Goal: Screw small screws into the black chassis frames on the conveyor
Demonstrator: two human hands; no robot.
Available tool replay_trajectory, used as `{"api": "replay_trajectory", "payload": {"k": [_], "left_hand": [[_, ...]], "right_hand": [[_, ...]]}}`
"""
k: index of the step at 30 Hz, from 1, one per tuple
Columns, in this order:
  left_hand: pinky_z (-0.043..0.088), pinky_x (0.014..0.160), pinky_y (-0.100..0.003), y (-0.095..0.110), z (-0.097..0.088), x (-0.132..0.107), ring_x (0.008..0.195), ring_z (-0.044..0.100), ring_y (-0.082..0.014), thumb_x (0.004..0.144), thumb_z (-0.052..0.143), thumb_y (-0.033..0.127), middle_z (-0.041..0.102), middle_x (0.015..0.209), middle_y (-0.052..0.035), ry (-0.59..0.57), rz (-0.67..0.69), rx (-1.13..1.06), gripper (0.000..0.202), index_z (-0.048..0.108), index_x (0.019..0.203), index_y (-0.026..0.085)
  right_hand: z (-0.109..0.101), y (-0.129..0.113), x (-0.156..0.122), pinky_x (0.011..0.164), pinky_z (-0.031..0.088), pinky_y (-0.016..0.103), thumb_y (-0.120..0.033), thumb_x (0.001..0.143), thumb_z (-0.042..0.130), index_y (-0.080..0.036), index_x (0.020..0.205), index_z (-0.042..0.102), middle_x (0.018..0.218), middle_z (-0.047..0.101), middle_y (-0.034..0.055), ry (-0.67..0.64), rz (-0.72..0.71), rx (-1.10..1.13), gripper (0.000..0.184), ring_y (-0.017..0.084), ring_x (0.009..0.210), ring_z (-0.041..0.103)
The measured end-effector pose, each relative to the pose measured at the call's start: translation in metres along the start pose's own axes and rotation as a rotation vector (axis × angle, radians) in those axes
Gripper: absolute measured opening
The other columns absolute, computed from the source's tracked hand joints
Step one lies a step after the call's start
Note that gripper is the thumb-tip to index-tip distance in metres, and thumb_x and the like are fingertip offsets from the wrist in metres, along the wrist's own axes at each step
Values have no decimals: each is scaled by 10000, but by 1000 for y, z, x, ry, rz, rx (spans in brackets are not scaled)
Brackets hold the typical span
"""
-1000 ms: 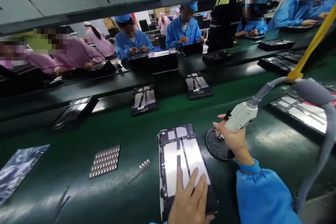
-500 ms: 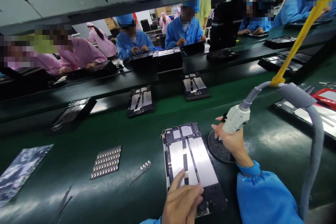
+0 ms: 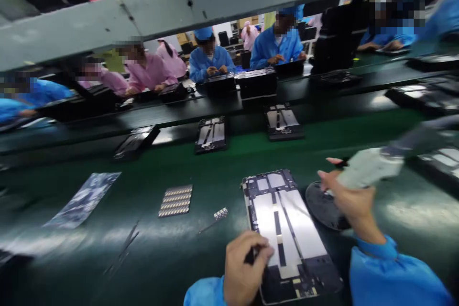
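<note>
An opened tablet [image 3: 279,229] lies in front of me with silver battery plates and black circuit parts facing up. My left hand [image 3: 247,265] is at its lower left edge, thumb and index finger pinched together. Whatever is between those fingertips is hidden. In my right hand [image 3: 353,201] is a white electric screwdriver [image 3: 371,167] on a thick grey cable, blurred by motion. Its lower end points down at a round black dish [image 3: 324,210] beside the tablet. Left of the tablet lie a small strip of parts [image 3: 220,213] and a panel of small parts [image 3: 175,201].
Tweezers [image 3: 124,248] and a silvery bag [image 3: 86,198] lie on the left of the green bench. Further opened tablets [image 3: 211,135] [image 3: 283,122] rest along the back. Overhead runs a grey beam [image 3: 161,9]. Several people in blue or pink work across the line.
My left hand has left the tablet's middle for its left edge, fingers going from spread to pinched. The view has swung left; my right hand still holds the screwdriver over the dish.
</note>
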State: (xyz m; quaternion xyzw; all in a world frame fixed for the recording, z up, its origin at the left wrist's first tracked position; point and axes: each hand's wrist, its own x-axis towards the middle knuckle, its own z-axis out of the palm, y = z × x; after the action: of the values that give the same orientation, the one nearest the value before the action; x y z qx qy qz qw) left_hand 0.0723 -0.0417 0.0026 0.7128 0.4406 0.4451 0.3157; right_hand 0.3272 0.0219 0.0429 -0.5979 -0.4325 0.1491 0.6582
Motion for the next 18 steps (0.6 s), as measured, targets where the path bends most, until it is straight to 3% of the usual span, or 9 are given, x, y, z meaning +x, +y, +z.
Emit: {"api": "replay_trajectory", "payload": {"k": [2,4,5,7,11,14,16,18], "left_hand": [[540,629,-244,-8,-17,11,644,666,-154,762,707,239,702,678,-36,42,-271,-23,81,702,724,167],[551,644,-267,-18,-29,21,649,683,-176,723,735,315,714,673,-53,25,-498,-144,176,706,734,141],[554,646,-277,-22,-31,25,644,688,-182,704,748,347,715,668,-60,8,-573,-222,230,705,751,125],[549,641,-282,-27,-31,33,624,685,-181,672,768,369,708,655,-61,-30,-644,-339,290,696,765,104],[495,584,-247,-28,-16,46,571,633,-142,727,714,272,681,626,-38,-69,-603,-279,166,704,745,107],[452,593,-238,-26,-10,56,603,590,-127,742,689,201,675,685,-32,-40,-463,-43,79,729,729,134],[441,611,-237,-27,-9,61,623,571,-123,734,695,182,663,715,-29,-31,-392,47,56,735,722,145],[434,600,-232,-28,-10,66,611,557,-117,730,690,173,644,703,-21,-34,-373,63,51,730,716,145]], "right_hand": [[0,-21,-6,478,453,303,-299,698,761,-206,683,592,475,551,-22,43,38,8,193,142,436,518],[4,-41,-15,329,301,263,-326,715,767,-217,981,620,495,560,-34,-43,181,74,323,140,375,481],[8,-49,-20,313,272,253,-336,723,763,-226,1050,598,500,563,-38,-105,200,114,382,143,373,486],[20,-60,-32,341,330,245,-336,743,748,-233,1093,573,505,568,-47,-244,166,192,405,155,411,529],[51,-63,-52,530,480,288,-285,806,690,-217,1070,556,509,578,-64,-457,47,255,303,150,471,574],[70,-60,-59,602,490,304,-287,839,653,-205,833,602,502,576,-45,-578,6,238,97,140,488,574],[80,-59,-62,604,483,299,-302,847,640,-206,612,554,496,565,-24,-627,-3,225,268,134,503,567],[89,-58,-64,573,476,290,-310,835,648,-207,555,521,489,550,-24,-626,20,231,324,126,486,548]]}}
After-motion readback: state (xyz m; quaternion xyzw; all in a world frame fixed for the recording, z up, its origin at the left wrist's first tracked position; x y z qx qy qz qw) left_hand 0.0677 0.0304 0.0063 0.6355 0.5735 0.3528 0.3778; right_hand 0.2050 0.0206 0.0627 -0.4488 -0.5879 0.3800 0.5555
